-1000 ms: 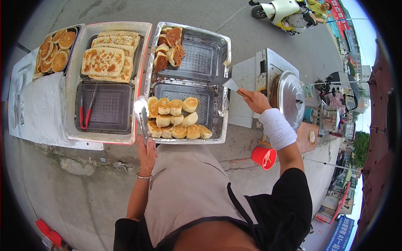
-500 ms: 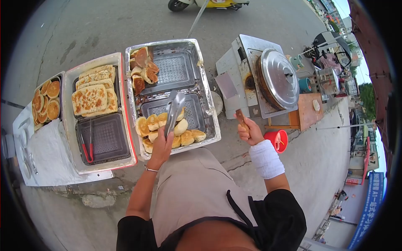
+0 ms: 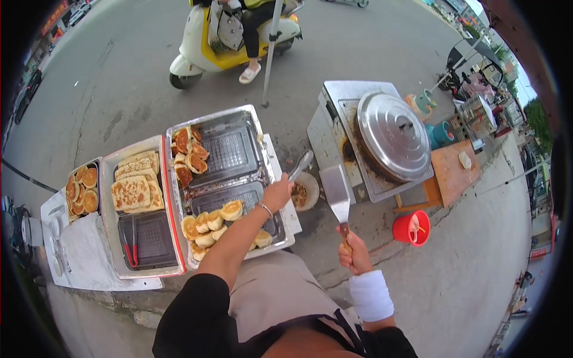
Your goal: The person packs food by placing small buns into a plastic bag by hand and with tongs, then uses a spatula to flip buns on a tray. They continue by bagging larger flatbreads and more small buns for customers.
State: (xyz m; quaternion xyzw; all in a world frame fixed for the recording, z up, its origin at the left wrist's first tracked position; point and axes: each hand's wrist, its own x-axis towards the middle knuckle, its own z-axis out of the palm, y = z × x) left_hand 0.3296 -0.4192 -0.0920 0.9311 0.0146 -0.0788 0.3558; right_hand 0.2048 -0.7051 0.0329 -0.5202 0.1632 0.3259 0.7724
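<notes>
My left hand is closed around metal tongs, over the right edge of the foil-lined box. The tongs point up and right, beside a bowl with brown bits in it. In my right hand is a spatula with a flat metal blade and a wooden handle, its blade raised near the griddle stand. Browned round buns sit in the box's near tray, partly hidden by my left forearm. Darker filled pastries lie in the far tray.
A metal lid covers the pan on the griddle stand. Left are flatbreads, red-handled tongs and round cakes. A red bucket stands right. A rider sits on a yellow-white scooter beyond a pole.
My left hand has moved right with the tongs, from above the buns to the box's edge. The spatula's blade has turned into full view. The scooter has moved left, and its rider now shows.
</notes>
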